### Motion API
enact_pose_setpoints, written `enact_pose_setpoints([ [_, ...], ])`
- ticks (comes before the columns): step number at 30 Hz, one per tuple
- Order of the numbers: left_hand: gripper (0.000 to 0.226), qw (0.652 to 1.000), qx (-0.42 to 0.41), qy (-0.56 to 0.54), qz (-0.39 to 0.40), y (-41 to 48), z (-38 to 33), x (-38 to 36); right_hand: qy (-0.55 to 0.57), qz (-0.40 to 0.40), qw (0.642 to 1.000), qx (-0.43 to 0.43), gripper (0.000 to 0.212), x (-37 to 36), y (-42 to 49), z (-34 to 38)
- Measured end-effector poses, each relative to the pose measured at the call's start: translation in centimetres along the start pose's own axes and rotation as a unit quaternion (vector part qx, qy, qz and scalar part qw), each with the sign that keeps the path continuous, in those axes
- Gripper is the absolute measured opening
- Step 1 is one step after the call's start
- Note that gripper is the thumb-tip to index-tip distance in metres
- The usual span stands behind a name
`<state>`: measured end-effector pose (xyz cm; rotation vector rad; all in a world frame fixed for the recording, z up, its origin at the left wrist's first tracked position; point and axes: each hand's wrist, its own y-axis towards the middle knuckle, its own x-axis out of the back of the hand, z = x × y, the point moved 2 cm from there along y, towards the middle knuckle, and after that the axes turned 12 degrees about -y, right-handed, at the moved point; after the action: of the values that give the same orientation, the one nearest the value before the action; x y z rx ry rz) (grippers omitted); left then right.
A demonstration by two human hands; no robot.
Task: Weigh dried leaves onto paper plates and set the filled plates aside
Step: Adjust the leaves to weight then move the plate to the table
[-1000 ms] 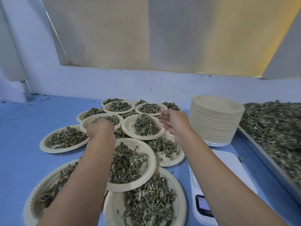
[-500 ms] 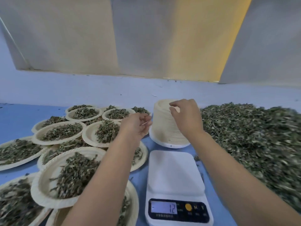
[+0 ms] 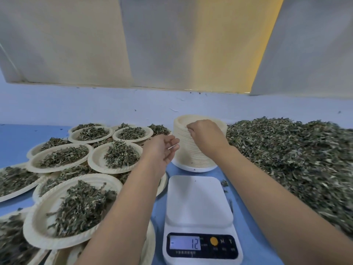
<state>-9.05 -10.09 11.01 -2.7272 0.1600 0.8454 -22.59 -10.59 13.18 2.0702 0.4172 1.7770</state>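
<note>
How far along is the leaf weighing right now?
Done: many filled plates sit at the left. In hand: the right hand pinches the top of the stack of empty plates, the left hand open beside it; the scale is bare, its display showing 12 with a minus sign. Left: a large heap of loose leaves at the right awaits weighing.

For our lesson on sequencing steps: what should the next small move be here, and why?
Probably lift the top plate onto the scale: the right hand pinches the rim of the plate stack, and the scale's platform is bare.
</note>
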Motion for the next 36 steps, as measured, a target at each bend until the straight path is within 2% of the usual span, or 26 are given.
enact_pose_setpoints([
  [3,0.022,1.000,0.000,0.010,0.000,0.1,0.1,0.0,0.008,-0.037,0.999,-0.001,0.028,-0.1,0.2,-0.1],
  [7,0.019,1.000,-0.021,0.012,-0.011,0.4,0.0,-0.1,0.049,-0.131,0.990,0.007,0.032,0.6,-0.2,-0.8],
  [12,0.016,0.996,-0.088,-0.013,-0.003,-0.1,-0.3,-0.5,0.119,-0.223,0.961,0.115,0.027,1.8,-3.0,1.2],
  [14,0.022,0.992,-0.128,-0.009,-0.003,-0.7,-0.2,-0.4,0.129,-0.239,0.949,0.159,0.024,1.8,-4.6,2.2],
  [17,0.027,0.981,-0.188,0.023,-0.047,-1.5,0.2,0.2,0.154,-0.212,0.951,0.165,0.021,1.9,-6.3,2.9],
  [19,0.027,0.976,-0.206,0.040,-0.051,-2.2,0.4,0.8,0.216,-0.210,0.946,0.119,0.021,2.4,-7.1,2.7],
  [22,0.021,0.976,-0.194,0.093,-0.023,-3.4,0.8,1.7,0.300,-0.229,0.924,-0.062,0.033,3.4,-7.6,0.8],
  [23,0.019,0.975,-0.192,0.114,-0.010,-3.9,0.9,1.9,0.325,-0.222,0.910,-0.128,0.037,3.4,-7.8,-0.2],
  [25,0.031,0.971,-0.195,0.139,0.017,-4.6,1.1,2.5,0.429,-0.174,0.855,-0.233,0.043,3.1,-8.3,-1.8],
  [27,0.040,0.970,-0.178,0.158,0.046,-5.2,1.4,3.0,0.486,-0.133,0.814,-0.289,0.041,2.4,-9.0,-2.8],
  [29,0.031,0.966,-0.165,0.196,0.046,-5.6,1.5,3.5,0.475,-0.107,0.812,-0.321,0.032,1.4,-9.7,-3.5],
  [31,0.029,0.952,-0.169,0.254,0.004,-5.4,1.4,3.9,0.469,-0.082,0.814,-0.333,0.023,0.4,-10.5,-3.9],
  [33,0.043,0.941,-0.153,0.301,-0.037,-4.6,1.5,4.4,0.457,-0.069,0.818,-0.343,0.029,-0.4,-11.3,-4.1],
  [36,0.046,0.940,-0.101,0.321,-0.059,-3.3,2.3,5.3,0.413,-0.037,0.837,-0.357,0.035,-1.3,-11.8,-4.0],
])
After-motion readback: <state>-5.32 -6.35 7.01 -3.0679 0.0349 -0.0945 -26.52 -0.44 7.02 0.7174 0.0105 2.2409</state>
